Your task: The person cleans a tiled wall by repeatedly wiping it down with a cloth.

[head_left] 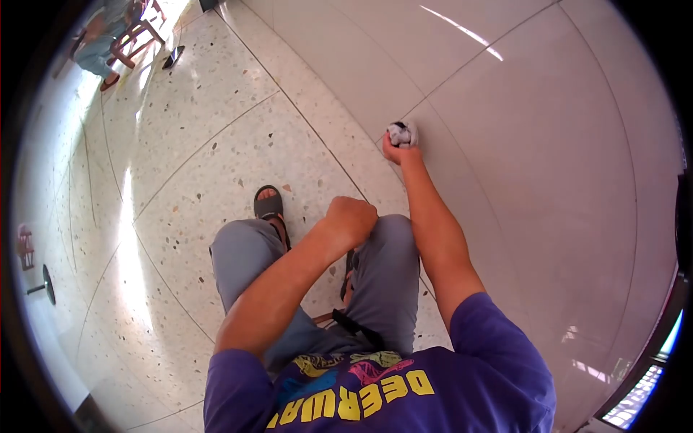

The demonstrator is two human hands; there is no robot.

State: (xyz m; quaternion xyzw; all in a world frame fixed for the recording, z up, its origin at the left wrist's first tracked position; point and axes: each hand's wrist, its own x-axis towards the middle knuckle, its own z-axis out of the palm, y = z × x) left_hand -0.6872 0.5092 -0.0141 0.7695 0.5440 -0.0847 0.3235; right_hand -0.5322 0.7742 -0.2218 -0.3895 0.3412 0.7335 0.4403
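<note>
My right hand is stretched forward over the glossy tiles, its fingers wrapped round a balled-up grey-white cloth with dark patches. The cloth's underside is hidden by the hand. Curled into a fist, my left hand lies across the inner side of my right knee. Its back faces me and most of its fingers are out of sight; nothing shows in it.
I am seated with knees apart, a dark sandal on the speckled floor. Smooth glossy tiles lie to the right. Another person sits on a wooden chair at the far left. A round dark base stands at the left edge.
</note>
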